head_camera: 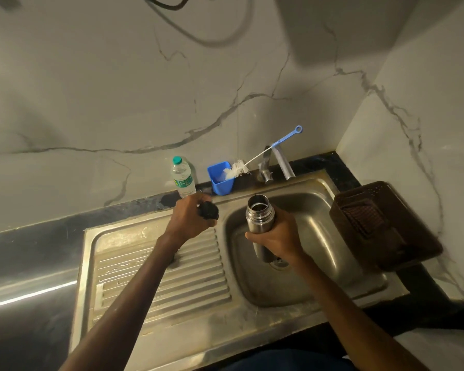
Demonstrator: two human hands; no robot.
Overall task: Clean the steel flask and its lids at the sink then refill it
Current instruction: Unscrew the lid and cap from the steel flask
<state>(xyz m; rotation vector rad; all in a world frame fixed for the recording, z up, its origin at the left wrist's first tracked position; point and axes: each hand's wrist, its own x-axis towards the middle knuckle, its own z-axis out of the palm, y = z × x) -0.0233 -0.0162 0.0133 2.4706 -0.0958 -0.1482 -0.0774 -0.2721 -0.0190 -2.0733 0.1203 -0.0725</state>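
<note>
Marble-veined wall [118, 89] fills upper frame; steel sink [319, 263] with ribbed drainboard [166, 277] below, centre. My right hand [276, 234] clamped around steel flask [260, 215], mouth open, tilted toward upper left, held over basin right of centre. My left hand [190, 218] closed on black lid [208, 211] over drainboard's upper edge. Behind, against wall: plastic water bottle [182, 178], blue cup [221, 178] holding bottle brush [255, 160], tap [276, 164]. Brown basket [381, 226] at sink's right edge.
</note>
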